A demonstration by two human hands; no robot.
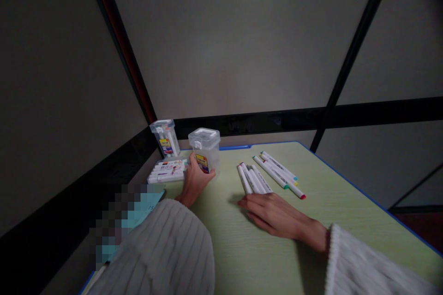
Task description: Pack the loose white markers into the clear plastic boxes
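The left hand [196, 182] angles toward 1 o'clock, its grip clamped around the clear container [207, 146]. At the container's 4 o'clock, the right hand [272, 214] lies palm-down by white markers [258, 179]; whether its grip closes, I cannot tell.

Two containers [207, 151] [166, 139], two marker groups [249, 178] [270, 173]

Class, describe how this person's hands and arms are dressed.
The left hand and right hand wear no gloves. The left sleeve is light grey, loose and ribbed with darker lines. The right sleeve is also pale grey, with a fuzzy-looking edge at the wrist.
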